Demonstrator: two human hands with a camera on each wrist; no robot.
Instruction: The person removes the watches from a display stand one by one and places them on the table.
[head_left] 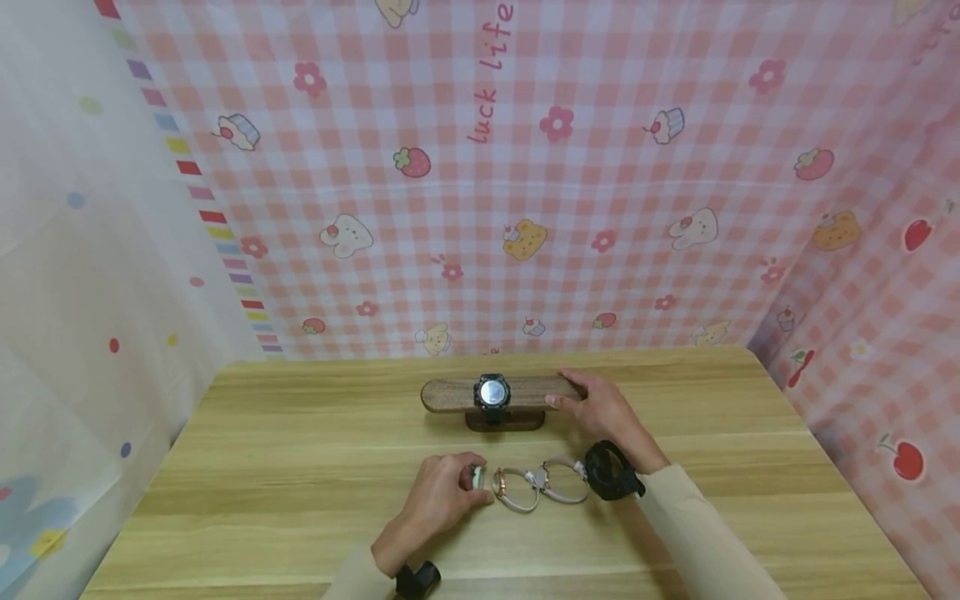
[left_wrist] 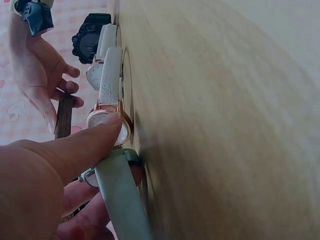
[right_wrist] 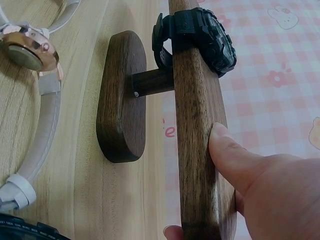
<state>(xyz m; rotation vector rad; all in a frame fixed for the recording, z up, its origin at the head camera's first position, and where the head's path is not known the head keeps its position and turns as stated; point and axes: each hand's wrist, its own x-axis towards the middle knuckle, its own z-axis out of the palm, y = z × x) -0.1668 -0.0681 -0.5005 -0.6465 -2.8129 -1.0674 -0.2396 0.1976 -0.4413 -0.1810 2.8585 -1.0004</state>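
Note:
My left hand (head_left: 442,492) curls its thumb and fingers round a mint-green watch (left_wrist: 120,187) on the table. In the left wrist view its thumb overlaps the neighbouring rose-gold watch (left_wrist: 107,120), which has a white strap. My right hand (head_left: 603,412) grips the right end of a dark wooden watch stand (right_wrist: 197,130), thumb on one side and fingers round the other. A black digital watch (head_left: 492,392) is strapped round the stand's bar, left of that hand. The stand's rounded base (right_wrist: 120,100) stands on the table.
To the right of the mint-green watch, a second white-strapped watch (head_left: 562,482) and a chunky black watch (head_left: 606,471) continue the row on the wooden table (head_left: 285,467). A pink checked cloth (head_left: 480,192) hangs behind the table.

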